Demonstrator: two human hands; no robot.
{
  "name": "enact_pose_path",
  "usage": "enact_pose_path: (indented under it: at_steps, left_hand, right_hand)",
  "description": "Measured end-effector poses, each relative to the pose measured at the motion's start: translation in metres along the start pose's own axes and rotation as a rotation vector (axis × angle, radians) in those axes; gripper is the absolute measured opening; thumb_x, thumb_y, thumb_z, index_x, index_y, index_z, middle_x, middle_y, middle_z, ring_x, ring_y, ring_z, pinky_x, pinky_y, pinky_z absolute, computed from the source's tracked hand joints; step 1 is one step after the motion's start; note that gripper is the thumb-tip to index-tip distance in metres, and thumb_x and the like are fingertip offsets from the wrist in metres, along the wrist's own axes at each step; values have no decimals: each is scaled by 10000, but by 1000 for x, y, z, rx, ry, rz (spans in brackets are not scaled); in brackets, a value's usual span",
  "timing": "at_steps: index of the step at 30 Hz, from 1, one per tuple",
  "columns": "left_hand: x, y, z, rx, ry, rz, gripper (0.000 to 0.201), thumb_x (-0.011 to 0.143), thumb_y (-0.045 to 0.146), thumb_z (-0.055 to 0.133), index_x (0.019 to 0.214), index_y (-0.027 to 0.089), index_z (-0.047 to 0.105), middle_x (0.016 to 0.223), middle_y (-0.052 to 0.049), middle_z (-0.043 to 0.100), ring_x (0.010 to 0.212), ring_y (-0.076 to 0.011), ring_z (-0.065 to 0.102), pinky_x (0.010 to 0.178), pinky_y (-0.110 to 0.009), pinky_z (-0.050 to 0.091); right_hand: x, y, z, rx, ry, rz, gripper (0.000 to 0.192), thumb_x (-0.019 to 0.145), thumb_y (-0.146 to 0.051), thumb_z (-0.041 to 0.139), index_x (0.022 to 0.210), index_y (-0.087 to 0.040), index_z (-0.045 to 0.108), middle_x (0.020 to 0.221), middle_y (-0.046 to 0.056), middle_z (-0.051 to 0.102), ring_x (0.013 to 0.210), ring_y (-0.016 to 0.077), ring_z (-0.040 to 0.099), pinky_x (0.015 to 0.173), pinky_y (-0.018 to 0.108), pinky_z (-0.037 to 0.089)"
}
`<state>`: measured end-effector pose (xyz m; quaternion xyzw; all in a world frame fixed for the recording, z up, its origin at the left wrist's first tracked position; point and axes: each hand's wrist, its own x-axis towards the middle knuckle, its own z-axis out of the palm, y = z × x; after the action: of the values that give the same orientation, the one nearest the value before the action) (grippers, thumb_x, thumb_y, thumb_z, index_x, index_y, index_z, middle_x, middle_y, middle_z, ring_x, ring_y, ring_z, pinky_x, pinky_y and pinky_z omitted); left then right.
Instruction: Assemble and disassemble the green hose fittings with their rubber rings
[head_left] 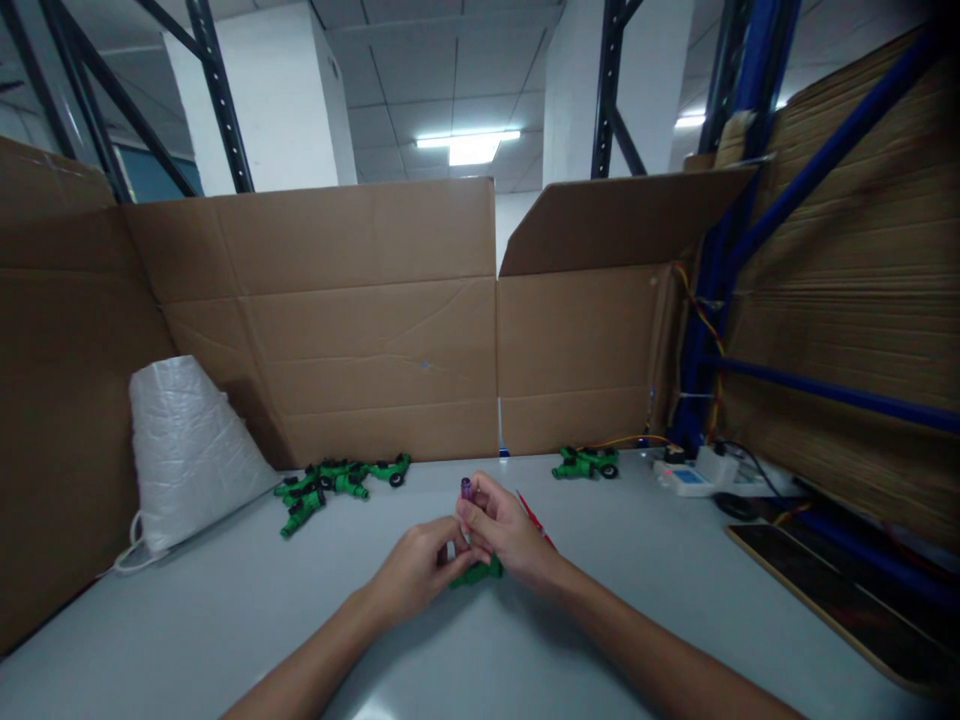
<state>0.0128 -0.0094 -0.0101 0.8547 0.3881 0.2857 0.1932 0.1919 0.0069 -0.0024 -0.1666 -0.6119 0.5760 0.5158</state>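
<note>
Right hand (511,525) grips a small purple cylinder (466,489) between thumb and fingers. Left hand (420,568) adjoins it, fingers curled; its grip cannot be determined. A green part (480,574) shows just below both hands.

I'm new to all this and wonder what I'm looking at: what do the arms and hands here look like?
They are a person's own. The left hand and right hand show no gloves. The left forearm and right forearm are bare, with no sleeves, watch, cables or markings visible.
</note>
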Motion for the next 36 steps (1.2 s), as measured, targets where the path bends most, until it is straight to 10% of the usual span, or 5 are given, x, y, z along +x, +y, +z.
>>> enact_pose_path:
  at_steps: [10, 20, 36]
  left_hand:
    - [-1, 1, -2, 27, -11, -26, 252, 991, 383, 637, 862, 167, 657, 804, -8, 670, 648, -129, 538, 630, -222, 380]
    - [-1, -3, 1, -10, -35, -10, 154, 977, 254, 604, 879, 157, 673, 827, -25, 686, 719, -143, 576, 679, -221, 410]
    - [1, -3, 1, -95, -78, -41, 191, 985, 326, 564, 893, 160, 588, 716, 27, 560, 620, -112, 463, 614, -219, 354]
  right_hand:
    - [-2, 0, -2, 17, 36, 33, 459, 1000, -660, 566, 1173, -235, 573, 789, -57, 513, 430, 37, 345, 375, 168, 344]
    - [-1, 5, -6, -101, 6, 7, 424, 993, -635, 598, 966, -217, 534, 522, -113, 461, 381, 81, 423, 402, 181, 358]
    - [0, 5, -2, -199, 34, -60, 325, 996, -526, 630, 952, -231, 502, 662, -68, 627, 417, 93, 535, 418, 202, 408]
